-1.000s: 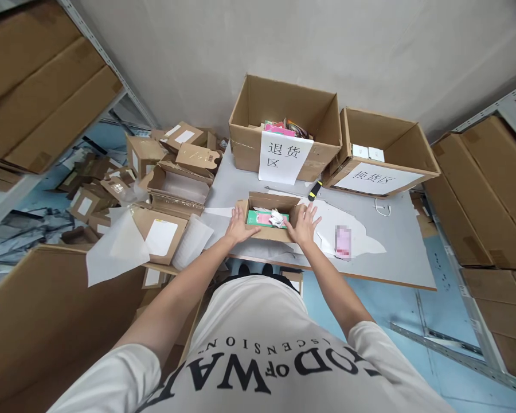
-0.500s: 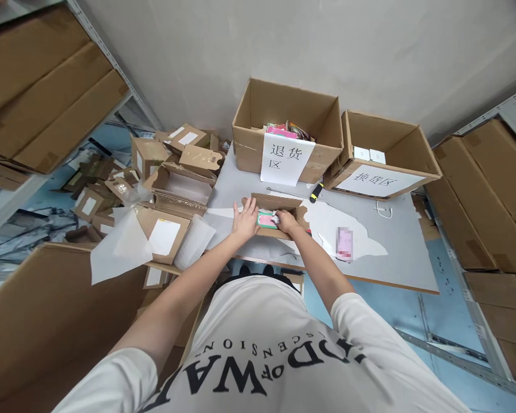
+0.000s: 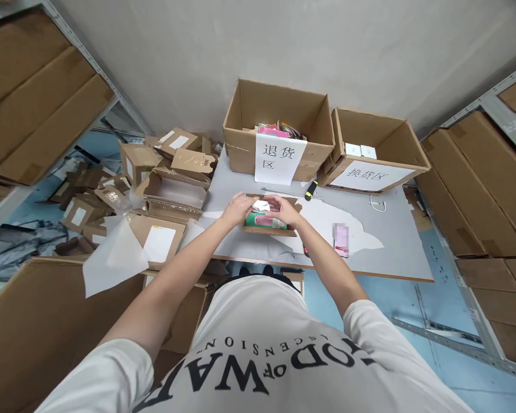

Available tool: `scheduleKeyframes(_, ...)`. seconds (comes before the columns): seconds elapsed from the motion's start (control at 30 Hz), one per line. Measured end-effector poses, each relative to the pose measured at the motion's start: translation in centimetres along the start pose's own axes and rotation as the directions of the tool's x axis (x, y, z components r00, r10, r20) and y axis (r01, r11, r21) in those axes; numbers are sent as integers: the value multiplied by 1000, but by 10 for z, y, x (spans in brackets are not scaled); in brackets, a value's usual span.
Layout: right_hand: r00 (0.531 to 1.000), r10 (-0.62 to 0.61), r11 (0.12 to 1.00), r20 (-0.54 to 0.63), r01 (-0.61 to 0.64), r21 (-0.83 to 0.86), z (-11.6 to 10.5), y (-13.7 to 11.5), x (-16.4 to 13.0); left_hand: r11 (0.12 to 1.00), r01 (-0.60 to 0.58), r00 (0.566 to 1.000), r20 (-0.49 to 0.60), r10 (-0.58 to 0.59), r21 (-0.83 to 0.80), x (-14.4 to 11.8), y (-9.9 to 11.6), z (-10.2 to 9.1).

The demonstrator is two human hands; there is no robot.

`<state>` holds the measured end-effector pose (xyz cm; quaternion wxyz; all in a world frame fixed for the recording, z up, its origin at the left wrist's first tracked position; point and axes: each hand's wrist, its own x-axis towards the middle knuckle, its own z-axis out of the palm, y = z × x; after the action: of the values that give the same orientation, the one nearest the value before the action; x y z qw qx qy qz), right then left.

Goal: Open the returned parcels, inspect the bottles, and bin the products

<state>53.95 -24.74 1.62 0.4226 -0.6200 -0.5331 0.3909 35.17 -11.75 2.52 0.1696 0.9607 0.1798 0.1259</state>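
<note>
Both hands meet above a small, open, brown corrugated carton (image 3: 267, 223) near the front edge of the grey table (image 3: 391, 241): the left hand (image 3: 237, 208) and the right hand (image 3: 282, 209) each pinch an end of a small crumpled white paper (image 3: 261, 205), fingers closed on it. The paper hangs between the two grips, just over the carton's mouth, its long axis running left to right. Below it in the carton lies a flat green-and-pink packet (image 3: 264, 220), also lying crosswise.

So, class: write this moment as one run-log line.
left hand: holds white paper | right hand: holds same paper | below: small open box, green-pink item inside | surface: grey table
</note>
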Motion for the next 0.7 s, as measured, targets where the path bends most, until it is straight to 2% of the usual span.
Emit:
scheduleKeyframes(0.07,995,65,984,-71,-75,-160,-5,4,-3,985,166,982,-101,-160,52,-11,-15,-14)
scheduleKeyframes(0.1,988,116,944,-98,-140,-297,-9,8,-5,954,288,949,-158,-274,77,-18,-24,-19)
scheduleKeyframes(0.17,974,218,748,-61,-207,-630,-14,17,-11,848,511,856,-178,-485,144,-35,-46,-23)
scheduleKeyframes(0.2,963,268,623,-7,-179,-761,-15,23,-13,775,603,797,-149,-585,188,-44,-57,-22)
scheduleKeyframes(0.23,948,314,518,55,-123,-846,-15,27,-15,719,654,752,-105,-650,235,-52,-67,-19)
scheduleKeyframes(0.3,914,377,409,150,-19,-912,-12,35,-16,672,672,703,16,-711,313,-66,-83,-9)
scheduleKeyframes(0.4,891,415,366,183,21,-930,-4,42,-10,634,695,624,153,-766,340,-76,-95,11)
scheduleKeyframes(0.47,881,434,326,187,40,-945,0,45,-4,619,725,591,189,-784,302,-76,-94,21)
scheduleKeyframes(0.5,878,442,307,186,47,-951,2,47,-1,626,732,599,187,-779,267,-75,-92,25)
scheduleKeyframes(0.53,874,450,289,184,52,-956,3,49,1,646,730,624,169,-763,222,-74,-87,28)
scheduleKeyframes(0.6,865,467,260,182,63,-964,6,53,4,720,687,713,102,-694,103,-69,-75,31)
scheduleKeyframes(0.7,851,494,225,180,75,-972,9,59,6,851,519,854,2,-520,-77,-63,-50,29)
